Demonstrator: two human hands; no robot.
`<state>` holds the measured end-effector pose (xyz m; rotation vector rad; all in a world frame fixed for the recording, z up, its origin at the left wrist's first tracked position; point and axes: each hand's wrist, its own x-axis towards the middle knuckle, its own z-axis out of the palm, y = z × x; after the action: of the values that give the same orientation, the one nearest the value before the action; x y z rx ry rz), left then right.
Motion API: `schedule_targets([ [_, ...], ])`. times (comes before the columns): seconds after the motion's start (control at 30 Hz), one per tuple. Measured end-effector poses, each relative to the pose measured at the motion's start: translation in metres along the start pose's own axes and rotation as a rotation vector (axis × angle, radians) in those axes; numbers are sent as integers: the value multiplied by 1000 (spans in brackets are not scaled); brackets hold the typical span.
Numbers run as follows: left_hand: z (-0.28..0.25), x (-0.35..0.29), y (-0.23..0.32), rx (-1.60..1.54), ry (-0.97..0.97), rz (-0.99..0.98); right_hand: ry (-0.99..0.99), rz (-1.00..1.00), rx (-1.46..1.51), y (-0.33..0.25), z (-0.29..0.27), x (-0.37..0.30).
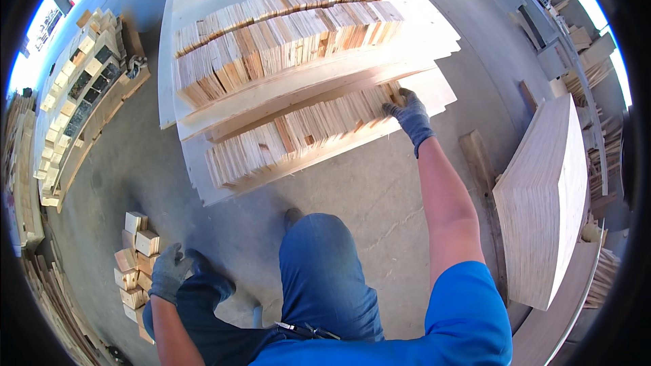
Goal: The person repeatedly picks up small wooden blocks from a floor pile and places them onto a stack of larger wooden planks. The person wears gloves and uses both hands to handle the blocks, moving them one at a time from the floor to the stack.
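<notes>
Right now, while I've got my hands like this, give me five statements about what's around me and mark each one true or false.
1. The right hand is at the right end of the front row of wooden pieces. True.
2. Both hands are on that row. False: the left hand is low, beside the stack of wooden blocks.
3. Both hands wear grey gloves. True.
4. The right arm's sleeve is red. False: it is a blue sleeve.
5. A large stack of pale boards stands to the right of the right arm. True.
</notes>
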<state>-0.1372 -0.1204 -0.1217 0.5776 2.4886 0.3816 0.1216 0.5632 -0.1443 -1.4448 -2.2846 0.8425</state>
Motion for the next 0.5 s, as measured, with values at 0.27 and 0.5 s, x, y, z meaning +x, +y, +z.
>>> schedule_targets([
  [0.27,-2,3,3,-40,-54,11,48,-73,62,18,8,-1],
  [0.5,1,6,13,-8,-73,5,129,-112,128,36,14,5],
])
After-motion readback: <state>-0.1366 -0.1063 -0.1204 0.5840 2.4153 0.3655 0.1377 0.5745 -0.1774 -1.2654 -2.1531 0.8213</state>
